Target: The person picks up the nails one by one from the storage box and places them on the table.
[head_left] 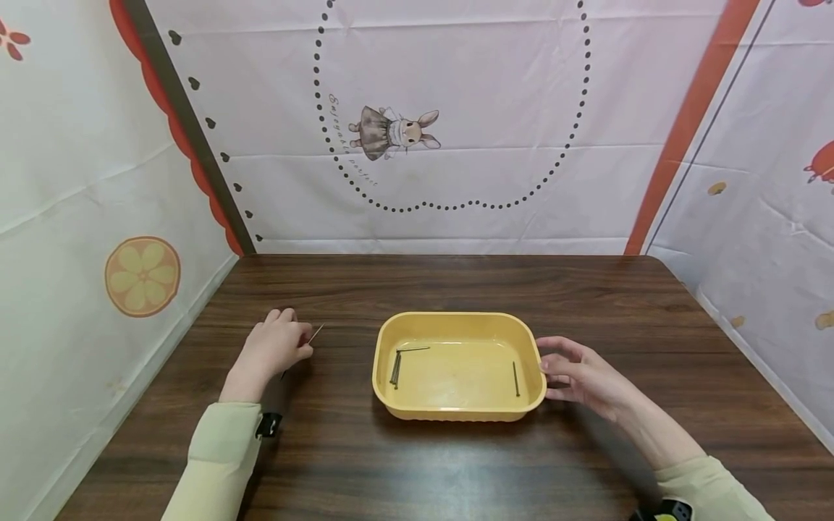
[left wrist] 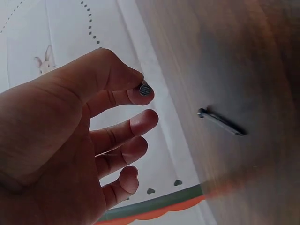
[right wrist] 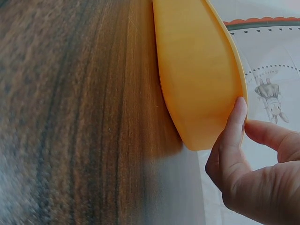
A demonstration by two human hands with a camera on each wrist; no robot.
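Observation:
My left hand (head_left: 276, 349), left of the yellow plastic tray (head_left: 459, 416), pinches a nail (head_left: 316, 333) between thumb and forefinger. In the left wrist view the flat head of the held nail (left wrist: 145, 89) faces the camera, and the other fingers are loosely bent. A second nail (left wrist: 222, 122) lies on the table below that hand. At the tray's right end, my right hand (head_left: 586, 376) holds the rim with its fingertips. The right wrist view shows fingers on both sides of the tray's edge (right wrist: 201, 84). Inside the tray lie several dark nails (head_left: 395, 370), with one nail (head_left: 515, 379) apart at the right.
The tray stands on a dark wood-grain table (head_left: 417, 470). A printed white cloth (head_left: 489, 108) hangs behind the table and along both sides. Dark bands sit at both wrists, by the light sleeves (head_left: 218, 449).

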